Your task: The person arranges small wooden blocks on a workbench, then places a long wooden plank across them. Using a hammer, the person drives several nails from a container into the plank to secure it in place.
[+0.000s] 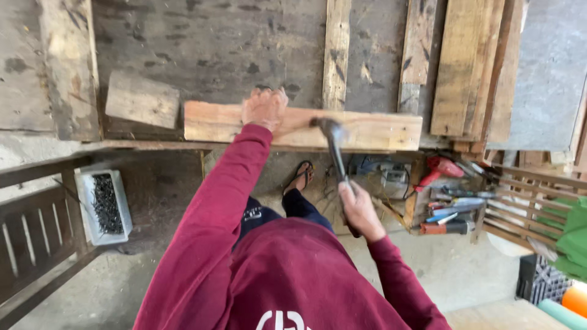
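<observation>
— Where are the two hands?

— The left hand (264, 108) lies flat, palm down and fingers spread a little, on a pale, rectangular wooden plank (367, 131) that rests crosswise at the near edge of the dark, stained wooden worktop (214, 43). The right hand (359, 211) is wrapped tight around the handle of a dark metal hammer (335, 143), whose head sits at the plank, just right of the left hand. The head is blurred, so I cannot tell whether it touches the wood.

— What else lies on the worktop?

— A small grey wooden block (142, 99) just left of the plank, two narrow upright slats (337, 52) behind it, and a stack of light brown boards (468, 67) at the right.

— And below?

— On the concrete floor (440, 263), a white rectangular tray of dark nails (104, 205) at the left, beside a dark slatted wooden frame (30, 238). At the right, a wooden box of hand tools (449, 208), with a red power drill (441, 168) at its top. A foot in a black sandal (299, 177) shows under the worktop's edge. Both arms wear maroon sleeves (214, 226).
</observation>
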